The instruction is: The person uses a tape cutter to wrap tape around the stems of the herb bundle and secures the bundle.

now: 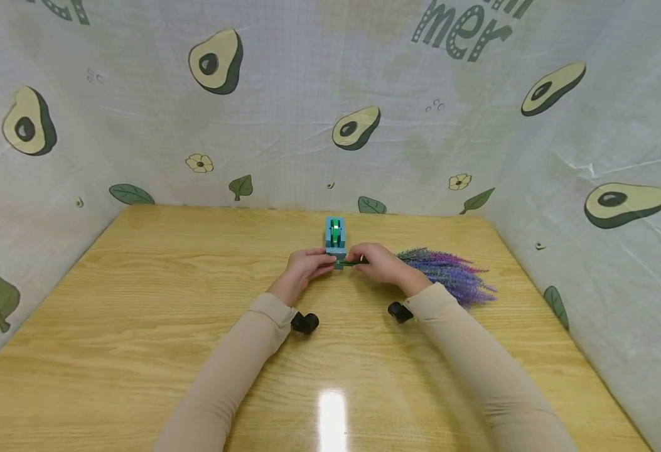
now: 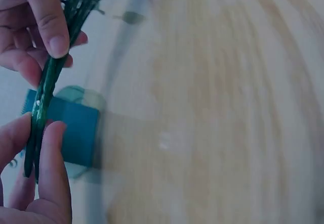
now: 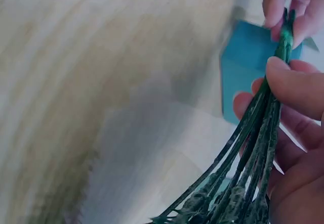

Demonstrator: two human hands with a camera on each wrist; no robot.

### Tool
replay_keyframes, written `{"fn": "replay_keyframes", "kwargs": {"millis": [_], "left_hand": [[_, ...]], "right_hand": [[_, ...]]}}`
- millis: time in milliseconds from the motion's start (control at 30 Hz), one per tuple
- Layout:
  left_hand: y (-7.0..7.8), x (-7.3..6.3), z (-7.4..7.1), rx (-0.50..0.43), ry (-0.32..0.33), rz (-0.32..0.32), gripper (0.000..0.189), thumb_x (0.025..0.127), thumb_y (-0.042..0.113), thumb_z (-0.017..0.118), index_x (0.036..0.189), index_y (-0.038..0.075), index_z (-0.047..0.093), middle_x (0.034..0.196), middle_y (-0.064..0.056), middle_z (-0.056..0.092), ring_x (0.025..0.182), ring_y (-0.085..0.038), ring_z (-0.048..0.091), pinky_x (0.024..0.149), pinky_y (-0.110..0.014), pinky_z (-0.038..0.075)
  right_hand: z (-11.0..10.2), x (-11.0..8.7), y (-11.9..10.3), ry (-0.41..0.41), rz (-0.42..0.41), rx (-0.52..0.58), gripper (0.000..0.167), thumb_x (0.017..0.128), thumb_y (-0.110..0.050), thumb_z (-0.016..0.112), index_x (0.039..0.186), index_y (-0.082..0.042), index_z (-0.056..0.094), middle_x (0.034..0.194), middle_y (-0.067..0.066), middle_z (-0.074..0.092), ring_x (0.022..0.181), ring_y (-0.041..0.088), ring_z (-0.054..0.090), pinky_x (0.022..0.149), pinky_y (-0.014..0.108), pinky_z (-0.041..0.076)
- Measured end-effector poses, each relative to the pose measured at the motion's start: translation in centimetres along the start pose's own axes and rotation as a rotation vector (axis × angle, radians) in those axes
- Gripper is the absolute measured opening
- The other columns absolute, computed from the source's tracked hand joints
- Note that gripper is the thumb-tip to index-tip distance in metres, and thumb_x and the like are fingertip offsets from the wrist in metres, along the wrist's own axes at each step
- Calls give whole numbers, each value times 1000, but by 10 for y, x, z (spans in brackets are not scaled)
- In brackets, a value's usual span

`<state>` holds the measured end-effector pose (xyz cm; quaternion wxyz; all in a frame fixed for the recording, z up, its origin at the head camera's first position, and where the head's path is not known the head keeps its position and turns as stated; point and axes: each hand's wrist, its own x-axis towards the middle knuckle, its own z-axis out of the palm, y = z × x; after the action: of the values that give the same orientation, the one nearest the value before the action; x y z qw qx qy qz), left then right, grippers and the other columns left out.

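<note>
A bunch of artificial lavender (image 1: 449, 273) lies sideways above the wooden table, purple and pink heads to the right. Its dark green stems (image 3: 260, 107) are gathered tightly at the left end, where shiny green tape (image 3: 286, 36) appears wrapped round them. My left hand (image 1: 303, 269) pinches the stem ends between thumb and fingers. Higher up the stems, my right hand (image 1: 383, 263) grips the bunch with thumb and fingers. Just beyond both hands stands a blue tape dispenser (image 1: 336, 251) with a green tape roll (image 1: 335, 231). Its blue side also shows behind the stems in both wrist views.
The wooden table (image 1: 138, 301) spreads out on both sides and toward me. A cloth with avocado prints (image 1: 285, 125) hangs round its back and sides. Black wrist cameras (image 1: 306, 323) jut inward from both sleeves.
</note>
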<state>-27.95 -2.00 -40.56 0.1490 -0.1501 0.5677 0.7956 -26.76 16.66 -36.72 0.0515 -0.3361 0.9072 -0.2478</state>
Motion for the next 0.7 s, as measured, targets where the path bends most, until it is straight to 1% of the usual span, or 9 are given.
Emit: {"fn": "replay_keyframes", "kwargs": {"millis": [100,167,267,367,433,533,600,700], "left_hand": [[-3,0,-2,27,-13,17,46,79,-13,66,123,-4,58,117,-23,57,79,-21,66,79,-33,54],[-5,0,-4,50,-36,21,47,80,-11,66,125,-2,57,116,-22,57,82,-21,65,80,-34,54],[-5,-3,-8,117,-60,53,51,80,-6,69,127,1,53,112,-21,57,87,-27,65,80,-34,54],[-3,-8,-15,229,-83,136,48,77,-3,73,121,2,54,110,-18,55,89,-28,63,78,-35,55],[-2,-13,-21,322,-108,217,42,77,-1,74,115,3,57,107,-16,54,91,-28,60,77,-34,55],[1,-21,-28,452,-180,321,32,80,3,73,110,5,64,105,-12,53,88,-23,55,76,-33,55],[4,-25,-31,535,-245,390,28,83,6,70,111,7,66,104,-11,53,85,-21,54,76,-33,55],[9,-30,-36,665,-313,459,25,86,11,67,111,10,68,103,-7,57,77,-20,53,70,-31,54]], "right_hand": [[3,1,-1,-23,7,0,15,87,4,61,99,-3,66,98,9,65,92,24,60,81,39,50],[3,0,0,-34,13,16,15,88,4,61,100,-3,66,100,9,65,94,25,59,82,39,50],[0,-2,0,-31,26,44,16,88,3,60,101,-4,67,101,8,65,94,23,59,82,39,50],[-5,-4,-5,-39,22,46,17,89,2,60,103,-4,67,101,8,65,93,22,59,81,37,50],[-9,-4,-9,-38,20,47,16,89,1,60,103,-4,67,100,7,65,90,20,59,78,36,51],[-15,-7,-16,-25,12,52,16,89,1,61,103,-4,67,98,8,65,85,19,59,73,34,51],[-18,-8,-21,-21,1,60,16,88,2,61,102,-4,67,97,7,65,83,18,60,71,33,51],[-21,-11,-29,-24,-22,63,16,88,1,62,103,-4,67,97,6,65,84,17,60,70,31,51]]}}
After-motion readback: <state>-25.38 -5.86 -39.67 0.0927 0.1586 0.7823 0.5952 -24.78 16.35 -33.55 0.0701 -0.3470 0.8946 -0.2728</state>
